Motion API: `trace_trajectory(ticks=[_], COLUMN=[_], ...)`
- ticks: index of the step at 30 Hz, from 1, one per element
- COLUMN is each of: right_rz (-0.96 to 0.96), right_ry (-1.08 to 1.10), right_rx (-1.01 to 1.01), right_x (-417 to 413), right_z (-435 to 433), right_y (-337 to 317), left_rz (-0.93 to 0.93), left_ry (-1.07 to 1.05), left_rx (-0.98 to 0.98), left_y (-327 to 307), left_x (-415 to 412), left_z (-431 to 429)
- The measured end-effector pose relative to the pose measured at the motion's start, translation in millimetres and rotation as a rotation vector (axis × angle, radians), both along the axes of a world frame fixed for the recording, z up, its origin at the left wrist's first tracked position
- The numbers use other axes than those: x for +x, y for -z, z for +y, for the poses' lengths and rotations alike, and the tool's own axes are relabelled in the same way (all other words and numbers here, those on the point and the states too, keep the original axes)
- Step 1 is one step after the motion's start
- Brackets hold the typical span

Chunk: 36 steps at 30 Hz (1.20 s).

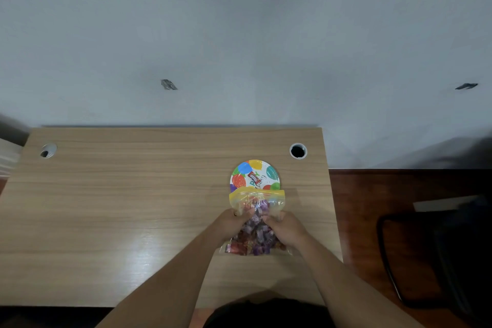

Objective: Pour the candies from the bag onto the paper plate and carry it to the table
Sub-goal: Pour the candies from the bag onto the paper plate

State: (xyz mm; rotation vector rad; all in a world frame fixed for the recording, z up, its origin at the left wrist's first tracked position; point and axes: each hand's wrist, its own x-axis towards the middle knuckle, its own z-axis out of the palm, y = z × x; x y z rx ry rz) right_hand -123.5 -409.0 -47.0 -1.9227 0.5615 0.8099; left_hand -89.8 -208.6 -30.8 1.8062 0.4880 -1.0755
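A clear zip bag (256,221) with a yellow top strip holds many red and purple wrapped candies. Its mouth points away from me and overlaps the near edge of a paper plate (255,173) printed with coloured balloons. One red candy (252,176) lies on the plate. My left hand (231,222) grips the bag's left side and my right hand (286,226) grips its right side, both near the middle of the bag. The bag's lower end rests on the wooden desk (133,208).
The desk has a cable hole at the back right (298,151) and another at the back left (48,150). A pale wall stands behind it. A dark chair (439,255) sits on the reddish floor to the right.
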Motion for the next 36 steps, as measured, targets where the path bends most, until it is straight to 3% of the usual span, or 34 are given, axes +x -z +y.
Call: trace_trajectory(ticks=[27,36], right_rz=[-0.008,-0.001], right_ry=[0.002,-0.005], right_rx=[0.032,0.033], right_x=[5.4,5.5], right_z=[0.9,-0.4], right_y=[-11.2,-11.4], left_rz=[0.013,0.095], left_ry=[-0.06,-0.114], left_rx=[-0.031,-0.067], left_y=[-5.2,-3.7], left_x=[1.7,2.5], left_z=[1.8,3.7])
